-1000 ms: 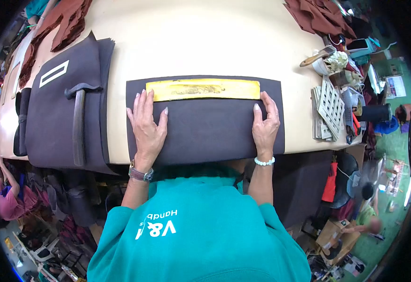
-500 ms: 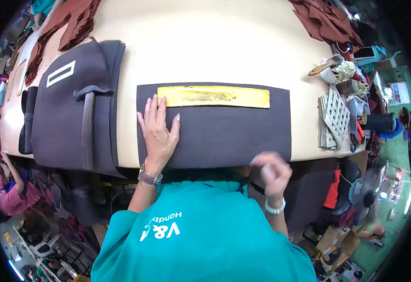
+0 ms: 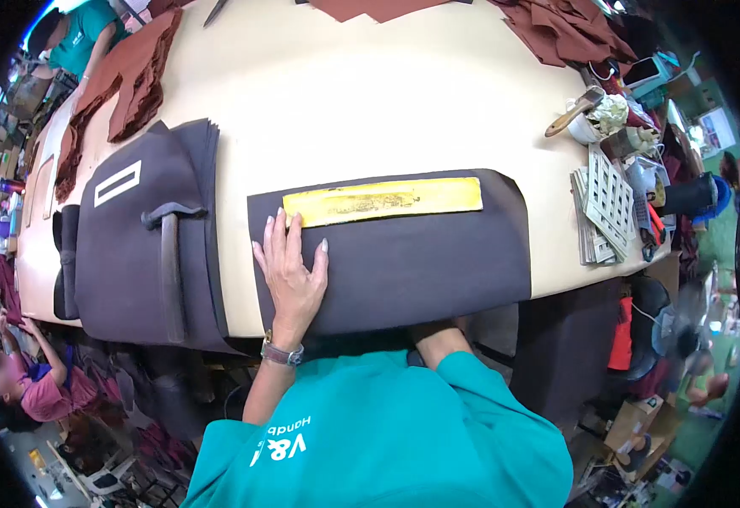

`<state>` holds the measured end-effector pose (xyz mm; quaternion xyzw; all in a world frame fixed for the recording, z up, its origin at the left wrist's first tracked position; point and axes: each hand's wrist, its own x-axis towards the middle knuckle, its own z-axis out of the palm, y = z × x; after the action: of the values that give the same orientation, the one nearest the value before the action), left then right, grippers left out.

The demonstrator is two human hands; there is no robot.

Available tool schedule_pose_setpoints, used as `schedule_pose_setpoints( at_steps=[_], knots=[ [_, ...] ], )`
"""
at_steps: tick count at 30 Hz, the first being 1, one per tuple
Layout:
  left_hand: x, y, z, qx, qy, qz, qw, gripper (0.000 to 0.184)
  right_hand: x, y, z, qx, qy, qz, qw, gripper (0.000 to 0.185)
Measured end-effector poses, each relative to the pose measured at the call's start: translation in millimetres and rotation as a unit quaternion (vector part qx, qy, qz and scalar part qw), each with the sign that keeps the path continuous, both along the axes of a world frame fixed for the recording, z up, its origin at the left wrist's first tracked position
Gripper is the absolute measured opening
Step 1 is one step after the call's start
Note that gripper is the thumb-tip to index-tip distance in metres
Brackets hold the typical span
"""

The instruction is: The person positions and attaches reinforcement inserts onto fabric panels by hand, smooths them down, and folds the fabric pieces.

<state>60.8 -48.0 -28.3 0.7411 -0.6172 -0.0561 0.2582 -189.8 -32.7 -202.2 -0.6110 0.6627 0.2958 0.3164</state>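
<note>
My left hand (image 3: 294, 275) lies flat with its fingers spread on a dark sheet of leather or fabric (image 3: 421, 271). Its fingertips touch the left end of a worn yellow strip (image 3: 383, 200), which rests along the sheet's far edge. My right forearm (image 3: 440, 343) goes down under the table's front edge, and the hand itself is hidden there. To the left, a hammer (image 3: 171, 275) lies on a stack of dark panels (image 3: 133, 245), below a pale rectangular frame (image 3: 118, 183).
On the right are a brush (image 3: 575, 112), a white bowl (image 3: 584, 129), lattice plates (image 3: 607, 203) and a dark cylinder (image 3: 690, 196). Reddish-brown pieces (image 3: 137, 80) lie at the far left. One co-worker in a teal shirt (image 3: 86, 38) and another in pink (image 3: 52, 394) are nearby.
My right hand has gone from above the table's front edge to under it, out of sight. My left hand stays on the strip and sheet. The camera view has shifted and tilted.
</note>
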Motion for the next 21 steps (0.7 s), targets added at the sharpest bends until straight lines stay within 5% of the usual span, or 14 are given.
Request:
schedule_pose_setpoints(
  at_steps=[5,9,12,14,16,18,21],
  knots=[
    [-1,0,-2,-0.006,-0.017,-0.001,1.000,0.053,7,-1,22,0.059,0.008,0.036,0.998,0.042],
    [0,-2,-1,-0.009,-0.004,-0.011,1.000,0.054,27,7,93,0.203,-0.033,0.101,0.973,0.048],
    [0,0,-1,-0.021,-0.009,0.001,1.000,0.052,25,1,169,0.263,-0.230,0.106,0.931,0.052],
    [0,-1,-4,-0.029,-0.010,0.007,0.999,0.053,-1,6,204,0.080,-0.575,0.077,0.811,0.041],
    [-1,-1,-4,-0.030,0.012,0.015,0.999,0.056,-15,-14,252,0.028,-0.669,-0.025,0.742,0.030],
    [-1,-1,-8,-0.031,0.006,0.011,0.999,0.056,-24,-41,253,-0.222,-0.559,-0.039,0.798,0.028],
    [1,0,-7,-0.033,0.010,0.005,0.999,0.056,-16,-81,215,-0.462,-0.360,-0.161,0.794,0.029]
  ],
)
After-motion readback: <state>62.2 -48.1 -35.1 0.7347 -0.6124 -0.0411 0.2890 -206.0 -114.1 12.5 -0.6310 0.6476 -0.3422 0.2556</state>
